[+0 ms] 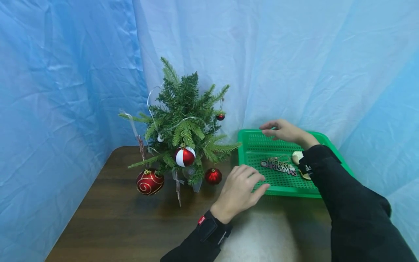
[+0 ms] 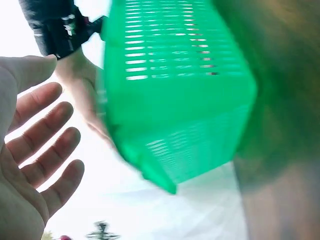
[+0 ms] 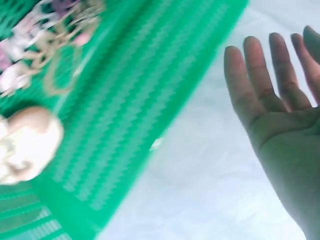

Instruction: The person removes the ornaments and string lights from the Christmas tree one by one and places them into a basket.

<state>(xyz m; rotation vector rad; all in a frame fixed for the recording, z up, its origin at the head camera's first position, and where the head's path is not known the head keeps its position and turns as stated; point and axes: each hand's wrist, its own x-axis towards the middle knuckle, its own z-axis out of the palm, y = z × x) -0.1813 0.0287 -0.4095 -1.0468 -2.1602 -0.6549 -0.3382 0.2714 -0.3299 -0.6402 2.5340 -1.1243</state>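
Observation:
My left hand [image 1: 240,189] hovers by the near left corner of the green basket [image 1: 288,191], its fingers loosely spread and holding nothing. Above the basket's far side is my right hand [image 1: 284,131], also without anything in it; the right wrist view shows its fingers extended. Inside the basket lie a "Merry Christmas" sign ornament [image 1: 279,166] and a pale, cream-coloured ornament [image 1: 297,157], partly hidden by my right sleeve. To the left stands a small Christmas tree [image 1: 180,105]. On it hang a red-and-white ball [image 1: 185,156] and a small dark red ball [image 1: 220,116].
A large red ball with gold swirls [image 1: 150,182] is at the tree's lower left, and a shiny red ball [image 1: 213,176] at its lower right. Pinkish icicle ornaments [image 1: 141,147] hang from branches. Blue-white cloth [image 1: 294,65] encloses the brown table [image 1: 131,225].

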